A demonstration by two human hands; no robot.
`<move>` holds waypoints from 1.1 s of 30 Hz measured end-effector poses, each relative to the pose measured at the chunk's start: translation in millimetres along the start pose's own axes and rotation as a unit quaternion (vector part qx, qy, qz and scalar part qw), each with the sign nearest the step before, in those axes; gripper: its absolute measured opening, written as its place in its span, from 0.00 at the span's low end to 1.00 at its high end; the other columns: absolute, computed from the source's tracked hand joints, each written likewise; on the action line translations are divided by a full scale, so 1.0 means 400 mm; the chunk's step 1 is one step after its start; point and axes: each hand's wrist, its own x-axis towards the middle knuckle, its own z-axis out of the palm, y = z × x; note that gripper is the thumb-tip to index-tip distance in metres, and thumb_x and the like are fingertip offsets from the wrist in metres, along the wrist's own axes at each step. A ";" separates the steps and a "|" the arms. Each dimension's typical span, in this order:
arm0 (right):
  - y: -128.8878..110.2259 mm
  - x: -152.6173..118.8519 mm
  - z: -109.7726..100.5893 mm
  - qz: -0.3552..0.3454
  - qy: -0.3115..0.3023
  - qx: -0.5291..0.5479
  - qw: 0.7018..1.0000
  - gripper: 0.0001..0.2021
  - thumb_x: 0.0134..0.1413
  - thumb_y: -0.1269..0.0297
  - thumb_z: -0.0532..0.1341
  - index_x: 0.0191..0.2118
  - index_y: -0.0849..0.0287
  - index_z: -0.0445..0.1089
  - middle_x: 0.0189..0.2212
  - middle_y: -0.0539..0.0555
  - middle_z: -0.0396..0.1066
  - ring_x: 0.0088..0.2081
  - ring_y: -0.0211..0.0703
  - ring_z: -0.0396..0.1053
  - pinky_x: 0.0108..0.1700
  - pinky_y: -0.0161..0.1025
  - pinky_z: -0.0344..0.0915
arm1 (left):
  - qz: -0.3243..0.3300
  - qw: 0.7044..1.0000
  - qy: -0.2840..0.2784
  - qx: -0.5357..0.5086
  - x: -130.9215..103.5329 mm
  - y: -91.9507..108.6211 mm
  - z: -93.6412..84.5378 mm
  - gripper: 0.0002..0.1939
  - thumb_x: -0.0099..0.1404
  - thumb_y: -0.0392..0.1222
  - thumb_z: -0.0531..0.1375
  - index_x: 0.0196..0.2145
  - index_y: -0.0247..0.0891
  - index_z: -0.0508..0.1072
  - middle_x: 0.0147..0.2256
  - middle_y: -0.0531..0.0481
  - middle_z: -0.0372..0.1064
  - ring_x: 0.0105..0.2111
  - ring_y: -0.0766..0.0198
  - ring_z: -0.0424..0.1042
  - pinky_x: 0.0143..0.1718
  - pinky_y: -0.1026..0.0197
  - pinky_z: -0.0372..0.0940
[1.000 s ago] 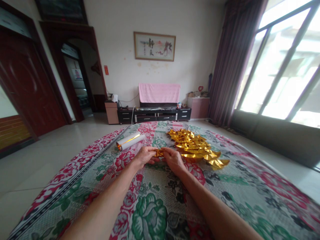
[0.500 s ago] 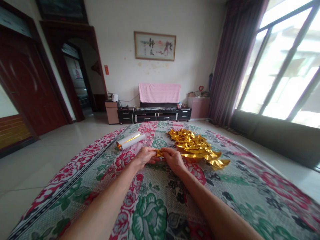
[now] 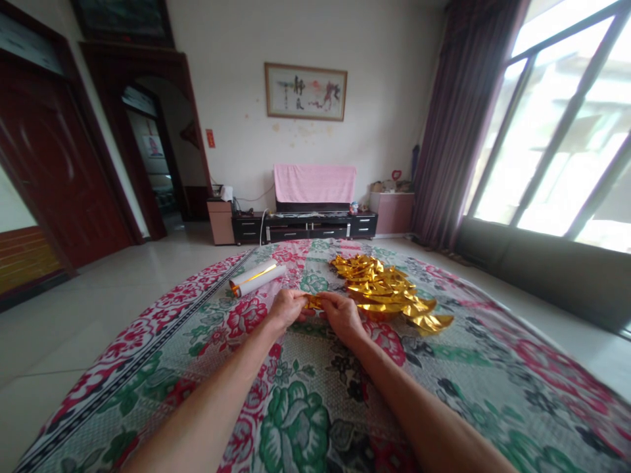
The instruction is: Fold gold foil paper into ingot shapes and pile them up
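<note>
A small piece of gold foil [image 3: 314, 301] is stretched between my two hands above the flowered tablecloth [image 3: 296, 420]. My left hand [image 3: 287, 309] pinches its left end and my right hand [image 3: 341, 314] pinches its right end, so both ends are hidden by fingers. Just right of my right hand lies a pile of folded, boat-shaped gold foil pieces [image 3: 389, 289]. Beyond my left hand, to the left, a rolled sheet [image 3: 256, 277] with a white outside and gold inside rests on the cloth.
Past the round table's far edge stands a low black TV cabinet [image 3: 315, 226] with a pink cloth [image 3: 315, 184] over the screen. Doors are at the left, with a curtain [image 3: 453, 125] and windows at the right.
Both hands have shifted only very slightly around the gold foil piece, which has turned a little between the fingers. The pile and the roll are unmoved.
</note>
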 end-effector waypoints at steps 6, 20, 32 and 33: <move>0.006 0.002 0.003 -0.001 0.006 -0.012 1.000 0.16 0.45 0.62 0.55 0.39 0.62 0.73 0.30 0.53 0.74 0.24 0.39 0.70 0.26 0.35 0.69 | 0.014 1.000 0.008 0.019 0.013 -0.017 -0.001 0.16 0.57 0.35 0.52 0.42 0.36 0.73 0.32 0.47 0.74 0.27 0.65 0.73 0.21 0.69 0.62; 0.014 0.009 0.004 0.001 -0.001 0.054 0.999 0.15 0.43 0.63 0.56 0.37 0.61 0.74 0.31 0.52 0.75 0.27 0.40 0.71 0.29 0.35 0.70 | 0.035 0.997 0.015 0.061 0.006 -0.005 0.000 0.17 0.57 0.36 0.52 0.43 0.35 0.73 0.32 0.46 0.74 0.27 0.63 0.73 0.21 0.68 0.62; 0.000 0.002 -0.001 0.015 -0.007 0.089 0.996 0.15 0.43 0.60 0.57 0.37 0.60 0.72 0.31 0.51 0.74 0.30 0.42 0.71 0.29 0.36 0.70 | 0.000 0.998 -0.059 0.018 -0.010 0.016 -0.020 0.14 0.56 0.39 0.53 0.40 0.35 0.73 0.31 0.47 0.74 0.27 0.64 0.73 0.23 0.69 0.61; -0.006 0.000 -0.002 0.020 -0.011 0.097 0.995 0.15 0.43 0.59 0.58 0.37 0.59 0.72 0.31 0.52 0.74 0.31 0.43 0.72 0.29 0.36 0.70 | -0.012 0.997 -0.075 0.012 -0.013 0.021 -0.029 0.14 0.57 0.40 0.54 0.38 0.35 0.73 0.30 0.47 0.74 0.27 0.65 0.73 0.22 0.69 0.61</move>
